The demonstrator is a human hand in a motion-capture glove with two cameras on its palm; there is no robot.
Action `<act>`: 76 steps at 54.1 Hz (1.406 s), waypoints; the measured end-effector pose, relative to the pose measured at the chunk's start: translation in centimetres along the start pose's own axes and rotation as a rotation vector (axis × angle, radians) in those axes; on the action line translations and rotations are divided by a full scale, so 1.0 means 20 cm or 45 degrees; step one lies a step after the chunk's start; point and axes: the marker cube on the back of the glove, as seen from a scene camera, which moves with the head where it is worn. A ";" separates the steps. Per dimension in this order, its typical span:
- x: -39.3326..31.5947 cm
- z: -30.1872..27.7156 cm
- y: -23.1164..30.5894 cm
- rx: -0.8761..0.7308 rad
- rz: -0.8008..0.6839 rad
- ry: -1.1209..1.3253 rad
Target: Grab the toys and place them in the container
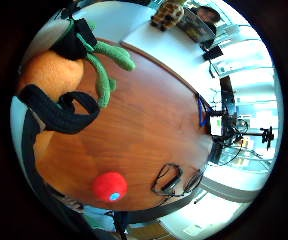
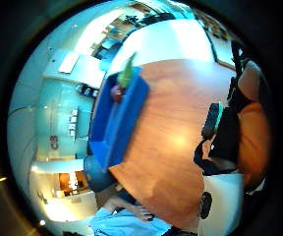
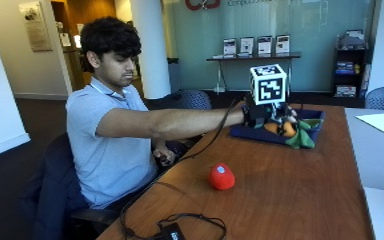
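Toys: two outside container. One orange plush carrot (image 3: 280, 128) with green leaves, gripped in gloved right hand (image 3: 266, 114), held above blue container (image 3: 312, 116). One red toy (image 3: 222, 176) on wooden table (image 3: 292, 185), well apart. One green-topped toy (image 2: 125, 78) inside container.

Right arm out straight, seated.
Gloved right hand (image 3: 270, 116) raised at arm's end, fingers curled in a grip; bare hand (image 3: 165, 156) low by lap.
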 end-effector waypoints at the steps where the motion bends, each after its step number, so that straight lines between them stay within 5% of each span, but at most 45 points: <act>1: -0.04 -0.03 -0.01 0.014 -0.018 -0.009; 23: -0.96 -0.40 -0.08 0.162 -0.419 -0.063; 39: -1.34 -0.25 -0.09 -0.050 -0.532 -0.100; 44: -1.32 -0.20 -0.07 -0.239 -0.537 -0.161; 58: -1.09 -0.16 0.00 -0.291 -0.480 -0.085; 76: -0.24 -0.05 0.50 -0.534 -0.317 0.271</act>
